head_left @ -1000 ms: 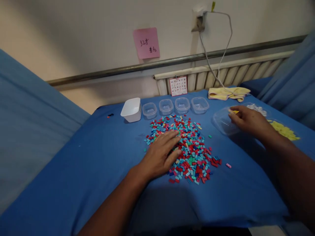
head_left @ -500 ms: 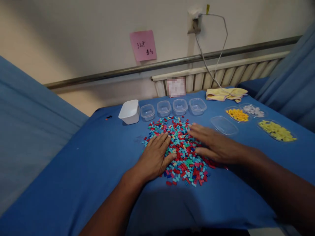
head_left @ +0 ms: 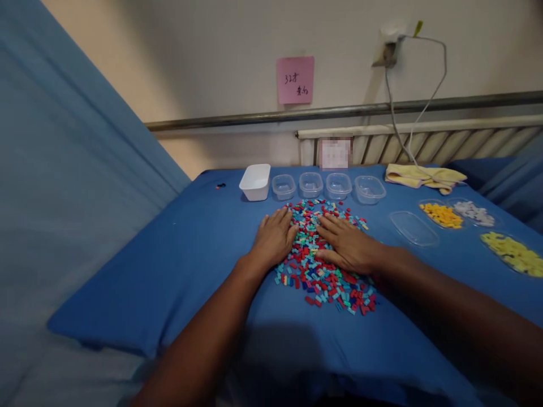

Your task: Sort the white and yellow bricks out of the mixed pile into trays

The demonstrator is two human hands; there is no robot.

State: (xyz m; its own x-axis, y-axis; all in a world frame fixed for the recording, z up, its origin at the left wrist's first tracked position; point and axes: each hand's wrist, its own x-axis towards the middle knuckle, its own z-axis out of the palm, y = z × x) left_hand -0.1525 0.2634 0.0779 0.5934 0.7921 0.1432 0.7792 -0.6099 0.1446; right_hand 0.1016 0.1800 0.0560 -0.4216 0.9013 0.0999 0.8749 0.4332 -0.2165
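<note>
A spread-out pile of small toy building bricks (head_left: 306, 260), mostly red, light blue and teal, lies on the blue cloth (head_left: 203, 243). At the pile's left edge rests my left hand (head_left: 275, 237), palm down with its fingers stretched forward. My right hand (head_left: 345, 242) lies flat over the right part of the pile, fingers spread and pointing left. Bricks under both palms are hidden. Neither hand grips anything.
Behind the pile stand a white tub (head_left: 255, 183) and several clear plastic containers (head_left: 311, 185). To the right are a clear lid (head_left: 413, 229), trays of orange (head_left: 441, 215), grey (head_left: 474, 213) and yellow pieces (head_left: 513, 253), and a yellow cloth (head_left: 424, 176).
The view has turned left, so the scene sits farther right. My right hand has come down onto the bricks and moved inward. My left hand has slid forward along the pile's left edge.
</note>
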